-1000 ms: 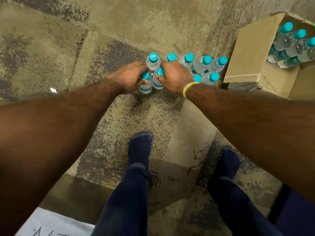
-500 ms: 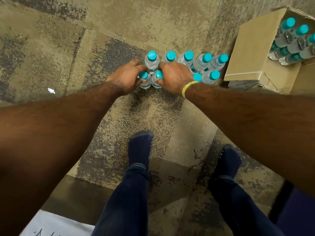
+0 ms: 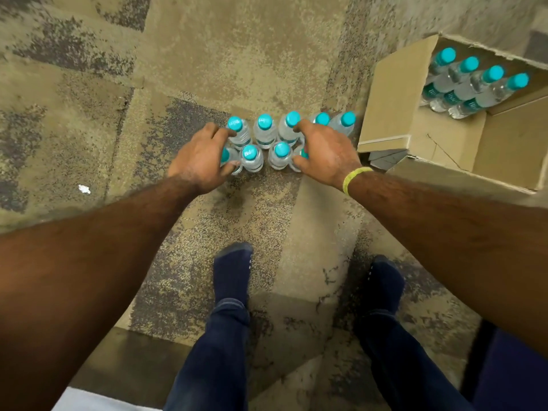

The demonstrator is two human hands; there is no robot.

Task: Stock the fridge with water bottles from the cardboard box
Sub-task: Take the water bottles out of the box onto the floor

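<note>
- Head view looks straight down past my two bare arms to a cluster of bottles [image 3: 264,130] standing upright on the floor [image 3: 237,40].
- Bottles: clear, teal caps, in two rows that touch each other. I count five in the far row and four in the near one.
- Left hand [image 3: 201,160]: over the cluster's left end. Its thumb and fingers are curled round the front-left bottle [image 3: 225,155], whose cap shows between them. The forefinger tip also touches the far-row bottle behind it.
- Right hand [image 3: 324,152]: over the right part of the cluster, hiding some bottles. Thumb and fingers are curled round the front-right bottle [image 3: 303,153], of which only a sliver of cap shows. The forefinger reaches to the cap of the middle far-row bottle.
- I cannot tell whether either gripped bottle is off the floor.
- Wristband [image 3: 355,178]: yellow-green, on the right wrist.
- Box [image 3: 397,99]: cardboard, open, just right of the cluster, one flap leaning out towards it. Four more capped bottles [image 3: 474,84] sit side by side inside, at its far corner.
- Feet [image 3: 232,271]: dark socks and dark trousers, planted near me, well short of the bottles.
- A small white scrap [image 3: 84,189] lies on the floor to the left.
</note>
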